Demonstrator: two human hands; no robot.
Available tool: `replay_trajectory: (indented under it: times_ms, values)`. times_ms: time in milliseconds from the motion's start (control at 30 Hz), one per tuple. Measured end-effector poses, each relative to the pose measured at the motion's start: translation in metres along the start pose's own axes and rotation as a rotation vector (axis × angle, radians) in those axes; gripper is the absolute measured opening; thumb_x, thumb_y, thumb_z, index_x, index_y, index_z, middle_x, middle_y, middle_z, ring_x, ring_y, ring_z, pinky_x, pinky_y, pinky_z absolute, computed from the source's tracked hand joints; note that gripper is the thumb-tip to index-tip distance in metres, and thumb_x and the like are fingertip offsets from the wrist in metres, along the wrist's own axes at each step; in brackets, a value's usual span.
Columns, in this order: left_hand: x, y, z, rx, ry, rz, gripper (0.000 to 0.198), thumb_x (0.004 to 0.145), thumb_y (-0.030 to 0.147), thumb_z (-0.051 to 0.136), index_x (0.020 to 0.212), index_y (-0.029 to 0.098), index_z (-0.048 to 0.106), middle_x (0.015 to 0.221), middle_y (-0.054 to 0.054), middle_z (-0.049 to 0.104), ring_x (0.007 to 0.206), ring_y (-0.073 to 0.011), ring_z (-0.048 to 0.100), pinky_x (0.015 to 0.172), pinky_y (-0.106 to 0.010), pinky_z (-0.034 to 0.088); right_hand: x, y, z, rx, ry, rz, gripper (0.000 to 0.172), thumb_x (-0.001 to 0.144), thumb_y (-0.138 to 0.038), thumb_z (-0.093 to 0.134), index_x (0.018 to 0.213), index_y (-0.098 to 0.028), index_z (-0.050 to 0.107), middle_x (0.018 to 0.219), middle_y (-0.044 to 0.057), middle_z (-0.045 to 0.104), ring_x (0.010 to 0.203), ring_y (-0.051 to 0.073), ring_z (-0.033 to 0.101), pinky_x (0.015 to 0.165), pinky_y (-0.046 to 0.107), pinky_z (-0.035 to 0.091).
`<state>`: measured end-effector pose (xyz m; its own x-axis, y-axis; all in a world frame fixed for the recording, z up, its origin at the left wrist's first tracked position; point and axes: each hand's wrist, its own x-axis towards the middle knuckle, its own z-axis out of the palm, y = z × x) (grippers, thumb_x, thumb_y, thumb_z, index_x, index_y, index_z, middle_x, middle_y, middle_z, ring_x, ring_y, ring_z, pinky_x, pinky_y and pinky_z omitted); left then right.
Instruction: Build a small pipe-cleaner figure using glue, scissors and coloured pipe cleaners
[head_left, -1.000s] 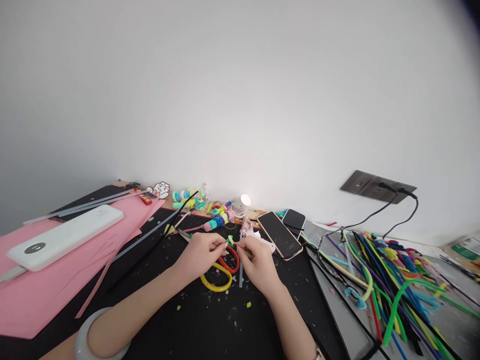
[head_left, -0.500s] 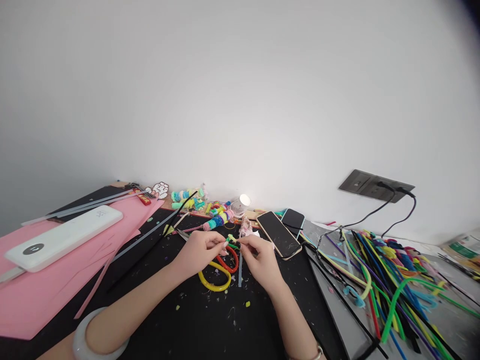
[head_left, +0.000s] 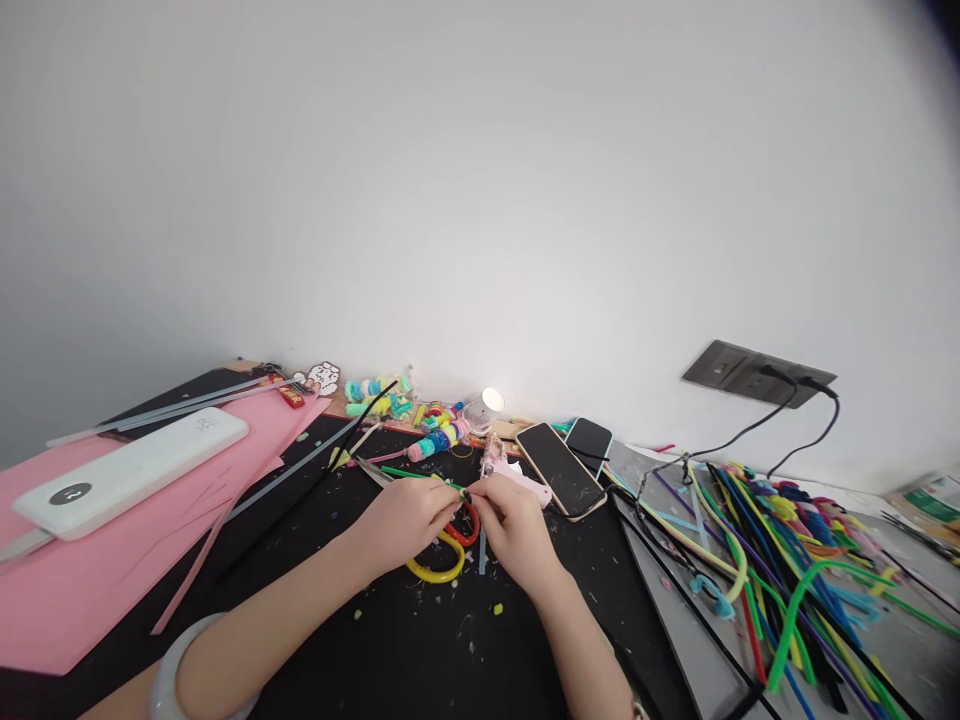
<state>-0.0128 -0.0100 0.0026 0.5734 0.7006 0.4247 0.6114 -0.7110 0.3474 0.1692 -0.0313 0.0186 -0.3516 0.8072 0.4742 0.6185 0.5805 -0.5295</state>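
Observation:
My left hand (head_left: 405,520) is closed in a pinch on a thin green pipe cleaner (head_left: 405,472), whose free end points out to the left above the knuckles. Facing it, my right hand (head_left: 516,525) pinches the other end, where a tiny dark bit shows; the fingers hide most of this spot. The fingertips of both hands nearly meet. Beneath them lie scissors with a yellow and a red handle loop (head_left: 437,574), partly covered by my left hand. A pale blue strip (head_left: 482,555) lies between the hands on the black mat (head_left: 420,660).
Pink sheets (head_left: 97,590) and a white power bank (head_left: 142,470) lie at left. Bundled colourful pipe-cleaner pieces (head_left: 442,440) and a paper cup (head_left: 486,405) stand by the wall. Two phones (head_left: 559,470) (head_left: 589,440) lie behind my right hand. Many loose pipe cleaners (head_left: 787,580) cover the right side.
My hands have come closer together, and my left hand has turned over the piece. The green strand now sticks out to the left; before, a small green and yellow bit showed between the fingertips.

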Motion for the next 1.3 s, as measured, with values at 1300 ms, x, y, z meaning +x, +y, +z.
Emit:
replay_trajectory:
  times_ms: [1300]
  values:
    - [0.008,-0.003,-0.020,-1.189,-0.115,-0.483,0.028,0.075,0.043,0.069,0.075,0.015,0.068,0.065,-0.002,0.069,0.061,-0.0152,0.067,0.066,-0.026,0.053,0.005,0.001,-0.015,0.390,-0.172,0.286,0.022,0.085,-0.027,0.057,0.068,-0.016,0.066,0.062,-0.001,0.060,0.061,0.013,0.052,0.059,0.023,0.039]
